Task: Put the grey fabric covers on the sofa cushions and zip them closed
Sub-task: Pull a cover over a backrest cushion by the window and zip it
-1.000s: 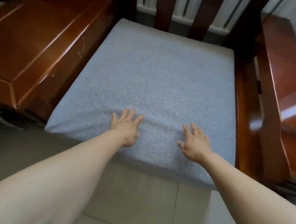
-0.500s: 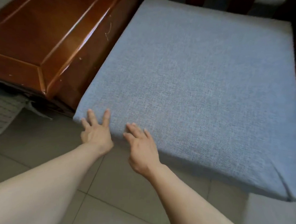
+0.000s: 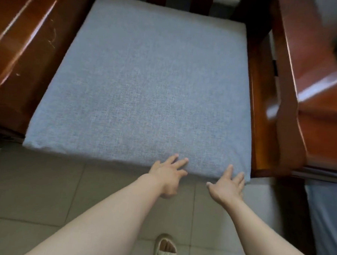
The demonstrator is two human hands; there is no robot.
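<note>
A square sofa cushion [image 3: 146, 83] in a blue-grey woven fabric cover lies flat on a wooden seat frame, filling the middle of the view. Its cover looks smooth; no zip shows from here. My left hand [image 3: 168, 173] rests with spread fingers on the cushion's front edge, right of centre. My right hand [image 3: 228, 184] presses flat against the front right corner, fingers apart. Neither hand holds anything.
Glossy red-brown wooden armrests flank the cushion, the left armrest [image 3: 21, 47] and the right armrest [image 3: 302, 85]. Grey floor tiles [image 3: 43, 189] lie in front. My sandalled foot [image 3: 165, 250] stands below. More grey fabric [image 3: 324, 223] hangs at the lower right.
Both hands have slid along the front edge from the cushion's left corner to its right corner. The view has swung right, showing the right armrest again.
</note>
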